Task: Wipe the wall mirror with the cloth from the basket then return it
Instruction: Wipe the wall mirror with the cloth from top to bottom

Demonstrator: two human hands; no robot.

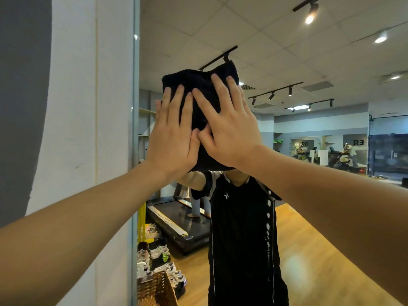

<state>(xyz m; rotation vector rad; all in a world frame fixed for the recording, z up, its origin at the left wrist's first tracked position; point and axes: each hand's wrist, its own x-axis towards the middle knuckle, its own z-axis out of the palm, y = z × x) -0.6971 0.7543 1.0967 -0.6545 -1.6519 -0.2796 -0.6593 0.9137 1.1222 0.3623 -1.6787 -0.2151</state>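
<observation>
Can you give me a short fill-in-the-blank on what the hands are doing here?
1. Both hands press a ____ cloth flat against the wall mirror.
2. The left hand and right hand have their fingers ____, not curled.
3. The woven basket appears at the mirror's lower ____ corner.

Missing words: black; straight; left

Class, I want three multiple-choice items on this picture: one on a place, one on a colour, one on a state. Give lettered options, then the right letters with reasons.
1. Where is the cloth?
A. in the basket
B. pressed on the mirror
C. on the floor

2. What colour is the cloth?
A. black
B. yellow
C. white

3. How do the hands lie?
A. clenched as fists
B. hanging idle
C. flat, fingers straight

Answers: 1 B, both hands hold it against the glass. 2 A, it is plainly black. 3 C, the left hand and the right hand press with straight fingers.
</observation>
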